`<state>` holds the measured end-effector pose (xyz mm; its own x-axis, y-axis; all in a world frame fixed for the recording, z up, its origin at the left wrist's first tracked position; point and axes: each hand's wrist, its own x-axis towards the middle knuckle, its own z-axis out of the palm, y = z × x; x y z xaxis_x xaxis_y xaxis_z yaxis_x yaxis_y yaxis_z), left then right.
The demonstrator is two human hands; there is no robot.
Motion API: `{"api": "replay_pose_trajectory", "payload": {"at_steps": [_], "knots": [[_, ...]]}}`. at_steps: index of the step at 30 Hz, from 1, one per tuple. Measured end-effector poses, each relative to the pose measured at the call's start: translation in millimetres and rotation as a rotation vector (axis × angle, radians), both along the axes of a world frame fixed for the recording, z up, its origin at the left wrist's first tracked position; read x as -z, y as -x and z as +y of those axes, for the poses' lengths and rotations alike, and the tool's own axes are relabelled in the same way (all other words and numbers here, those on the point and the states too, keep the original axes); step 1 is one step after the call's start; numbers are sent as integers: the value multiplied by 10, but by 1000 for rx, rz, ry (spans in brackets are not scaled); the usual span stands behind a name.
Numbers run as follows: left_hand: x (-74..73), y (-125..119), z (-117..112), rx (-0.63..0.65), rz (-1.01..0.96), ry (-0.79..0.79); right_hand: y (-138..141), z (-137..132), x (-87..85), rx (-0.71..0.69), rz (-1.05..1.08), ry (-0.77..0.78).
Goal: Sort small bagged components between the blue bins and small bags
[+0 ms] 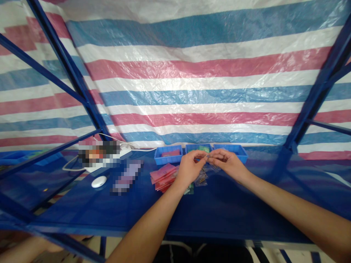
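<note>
Striped sheet hangs behind blue frame

A white rounded case lies on the surface, near a flat item masked by pixels. Farther back, a white cable runs near the foot of the sheet.

The left hand and right hand are bare, like the slim left forearm and right forearm. Black clothing shows at the bottom edge, its details too dark to tell.
</note>
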<state>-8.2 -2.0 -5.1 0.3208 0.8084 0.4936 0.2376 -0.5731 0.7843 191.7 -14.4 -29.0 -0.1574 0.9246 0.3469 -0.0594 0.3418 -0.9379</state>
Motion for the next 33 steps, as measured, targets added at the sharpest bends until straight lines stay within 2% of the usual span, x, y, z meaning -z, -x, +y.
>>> {"api": "replay_pose_trajectory", "payload": {"at_steps": [7,14,20,23,29,33], "knots": [[-26,6,-33,-39,35,-15,4,-17,-44,84,-76,-35],[-80,3,-78,-29,61,-69,-16,2,-18,75,-103,-42],[-93,14,-75,-32,111,-160,-41,41,34,39,-138,-108],[-98,22,-70,-36,119,-182,-56,38,23,71,-169,-190],[-34,26,-34,-17,89,-43,-85,48,-3,191,-231,-245],[9,5,-33,70,77,117,-97,73,35,146,-254,-182]]}}
